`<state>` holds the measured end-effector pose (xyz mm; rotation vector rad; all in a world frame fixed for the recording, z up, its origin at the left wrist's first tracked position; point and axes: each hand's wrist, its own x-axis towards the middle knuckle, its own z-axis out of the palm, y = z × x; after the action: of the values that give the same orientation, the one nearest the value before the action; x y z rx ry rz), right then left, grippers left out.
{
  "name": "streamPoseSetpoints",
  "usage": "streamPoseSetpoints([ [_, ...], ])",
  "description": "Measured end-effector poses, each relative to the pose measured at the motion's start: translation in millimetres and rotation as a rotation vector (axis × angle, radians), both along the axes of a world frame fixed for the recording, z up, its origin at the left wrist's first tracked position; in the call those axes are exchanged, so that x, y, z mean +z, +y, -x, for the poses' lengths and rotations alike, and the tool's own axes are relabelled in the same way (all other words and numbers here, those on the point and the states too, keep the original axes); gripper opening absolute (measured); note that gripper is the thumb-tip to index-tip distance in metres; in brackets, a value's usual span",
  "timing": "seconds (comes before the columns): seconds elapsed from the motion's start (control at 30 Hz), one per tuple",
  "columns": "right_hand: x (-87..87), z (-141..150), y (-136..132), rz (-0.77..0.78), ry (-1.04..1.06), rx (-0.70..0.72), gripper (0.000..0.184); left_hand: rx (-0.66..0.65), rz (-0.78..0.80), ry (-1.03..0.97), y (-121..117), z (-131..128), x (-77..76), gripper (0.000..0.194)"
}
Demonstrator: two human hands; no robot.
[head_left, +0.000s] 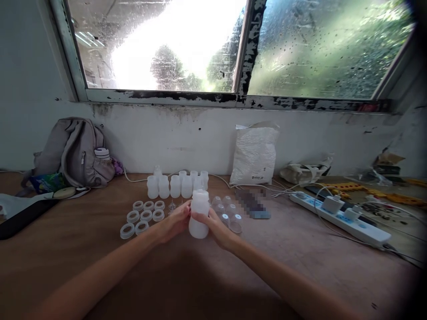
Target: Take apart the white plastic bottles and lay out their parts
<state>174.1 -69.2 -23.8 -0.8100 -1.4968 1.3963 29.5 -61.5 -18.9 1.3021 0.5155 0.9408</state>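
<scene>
Two hands close on one milky bottle (pixel 199 226) held upright at the near side of the set-out pieces, in the middle of the worktop (pixel 267 271). The right hand (pixel 218 226) has its thumb pressed across the bottle's front, its other fingers largely out of sight behind; the left hand (pixel 175 221) bears on the opposite side, so the grip is pinching the bottle from both flanks, though the hidden fingertips cannot be made out. As far as can be judged, the work is at an early stage: this bottle is the only piece in hand, and its pale top is too washed out to tell whether a part is fitted. Left over are the cluster of standing bottles (pixel 175 186) behind, eight loose rings (pixel 146 219) in rows to the left, a few thin clear pieces (pixel 171 206) just beside them, and several domed covers (pixel 224 220) to the right; no completed set can be picked out with certainty. The bottles look like smooth, frosted plastic, rounded and drawn in at the waist; the rings are translucent, squat and open-centred; the covers are clearer, glossy and cup-like. The worktop is brown and matt. Against the wall, a crinkled white pouch (pixel 255 155) stands well apart from a soft grey fabric backpack (pixel 75 153), and a slim, hard white power strip (pixel 340 218) lies at an angle to the right.
</scene>
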Motion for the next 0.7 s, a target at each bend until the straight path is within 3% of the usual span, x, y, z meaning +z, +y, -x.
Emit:
streamPoseSetpoints([
  [0.1,-4.5,3,-3,-0.078,-0.132,-0.015,0.030,-0.036,-0.013,-0.010,-19,4,-17.4,0.062],
  [0.23,-8.7,5,-8,-0.294,-0.370,-0.007,0.034,0.180,-0.003,0.140,-28,9,-38.5,0.054],
  [0.33,-4.1,3,-8,-0.372,-0.485,-0.107,0.028,0.284,-0.080,0.286,-26,10,-47.7,0.053],
  [0.43,5.3,0,-8,-0.414,-0.569,-0.238,0.033,0.351,-0.231,0.419,-31,8,-48.6,0.054],
  [0.57,14.6,1,-14,-0.444,-0.611,-0.303,0.039,0.342,-0.359,0.512,-51,2,-40.5,0.050],
  [0.7,13.4,4,-26,-0.552,-0.618,-0.282,0.037,0.226,-0.400,0.519,-63,3,-35.0,0.039],
])
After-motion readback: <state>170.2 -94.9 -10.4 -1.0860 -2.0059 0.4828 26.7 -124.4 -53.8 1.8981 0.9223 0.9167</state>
